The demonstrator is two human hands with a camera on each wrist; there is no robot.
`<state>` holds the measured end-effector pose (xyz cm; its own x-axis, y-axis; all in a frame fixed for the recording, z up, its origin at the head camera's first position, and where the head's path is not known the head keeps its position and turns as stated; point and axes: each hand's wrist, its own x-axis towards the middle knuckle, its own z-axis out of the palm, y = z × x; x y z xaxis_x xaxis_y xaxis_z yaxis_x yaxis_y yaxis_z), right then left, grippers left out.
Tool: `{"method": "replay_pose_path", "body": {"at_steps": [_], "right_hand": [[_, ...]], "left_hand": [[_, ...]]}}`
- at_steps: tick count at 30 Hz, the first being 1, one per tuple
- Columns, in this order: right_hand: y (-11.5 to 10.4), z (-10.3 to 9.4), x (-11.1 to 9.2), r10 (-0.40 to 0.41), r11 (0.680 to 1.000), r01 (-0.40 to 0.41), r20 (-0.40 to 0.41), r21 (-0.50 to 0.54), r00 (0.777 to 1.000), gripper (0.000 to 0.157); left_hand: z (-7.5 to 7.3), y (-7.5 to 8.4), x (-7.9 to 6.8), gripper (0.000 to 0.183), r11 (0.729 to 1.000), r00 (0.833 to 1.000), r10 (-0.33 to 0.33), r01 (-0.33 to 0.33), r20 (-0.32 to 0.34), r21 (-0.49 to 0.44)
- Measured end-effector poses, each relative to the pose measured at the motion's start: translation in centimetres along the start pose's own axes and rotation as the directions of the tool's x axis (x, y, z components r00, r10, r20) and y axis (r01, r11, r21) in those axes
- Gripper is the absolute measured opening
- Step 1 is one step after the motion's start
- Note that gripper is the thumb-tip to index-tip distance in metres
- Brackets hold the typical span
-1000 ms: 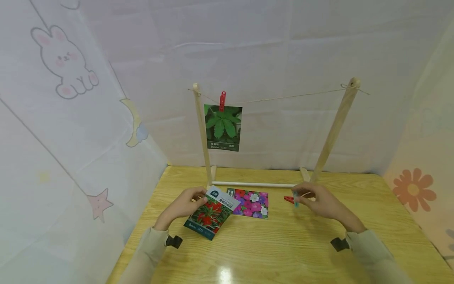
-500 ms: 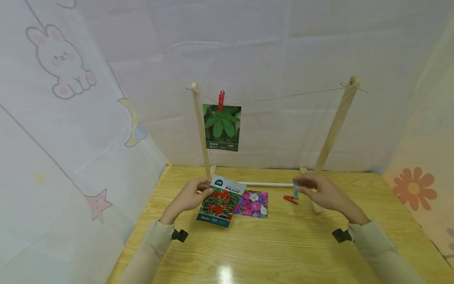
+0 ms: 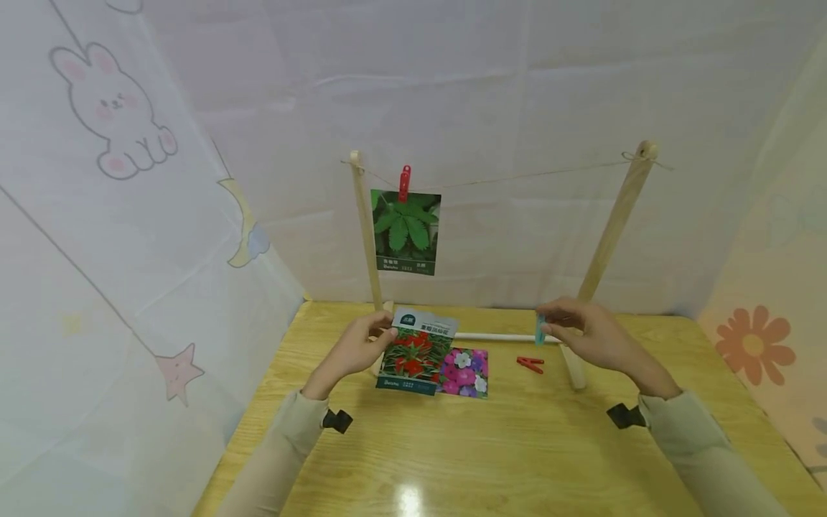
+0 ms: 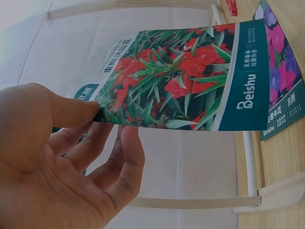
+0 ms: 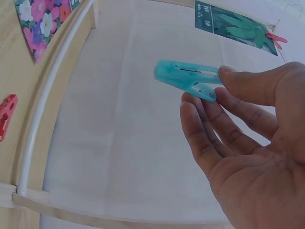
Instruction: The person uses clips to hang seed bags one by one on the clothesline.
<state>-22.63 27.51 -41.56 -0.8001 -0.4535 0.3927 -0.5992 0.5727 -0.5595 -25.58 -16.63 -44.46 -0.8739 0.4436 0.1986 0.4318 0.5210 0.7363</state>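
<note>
My left hand pinches a seed packet with red flowers by its upper left edge, thumb in front. The left wrist view shows the red-flower packet held off the table. In my right hand a teal clothespin is pinched between thumb and fingers; the right wrist view shows this teal clothespin by its handle end. A green-leaf packet hangs from the string under a red clothespin. Partly behind the held packet, a pink and purple flower packet lies on the table.
Another red clothespin lies on the table. The wooden frame's right post and left post carry the string. A white rod joins them low down. Pale printed cloth stands behind and at both sides.
My left hand has risen and moved right with the red-flower packet, which now hangs more upright. My right hand has lifted the teal clothespin away from the red one on the table.
</note>
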Motion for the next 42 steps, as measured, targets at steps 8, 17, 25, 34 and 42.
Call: {"method": "replay_pose_path", "body": {"at_steps": [8,17,25,34,42], "right_hand": [[-0.9,-0.9,1.2,-0.006,1.0,0.006,-0.004,-0.012,1.0,0.027],[-2.1,-1.8,2.8,-0.032,0.999,0.031,-0.027,-0.007,0.999,0.013],[-2.7,-2.6,3.7,-0.09,0.996,0.09,-0.029,0.01,0.996,0.011],[-3.9,-4.0,4.7,-0.095,0.995,0.094,-0.051,-0.032,0.994,0.012],[-5.3,-5.6,6.3,-0.131,0.99,0.128,-0.063,-0.05,0.989,0.013]], "left_hand": [[0.7,0.5,1.2,0.028,0.998,0.998,0.042,-0.044,-0.04,-0.039],[1.2,1.4,2.4,0.03,0.996,0.994,0.042,-0.05,-0.105,-0.075],[1.3,2.4,3.2,0.025,0.991,0.99,0.055,-0.071,-0.13,-0.116],[1.2,3.8,4.1,0.024,0.982,0.979,0.093,-0.12,-0.184,-0.143],[0.9,5.5,5.0,0.02,0.973,0.947,0.177,-0.21,-0.27,-0.099]]}}
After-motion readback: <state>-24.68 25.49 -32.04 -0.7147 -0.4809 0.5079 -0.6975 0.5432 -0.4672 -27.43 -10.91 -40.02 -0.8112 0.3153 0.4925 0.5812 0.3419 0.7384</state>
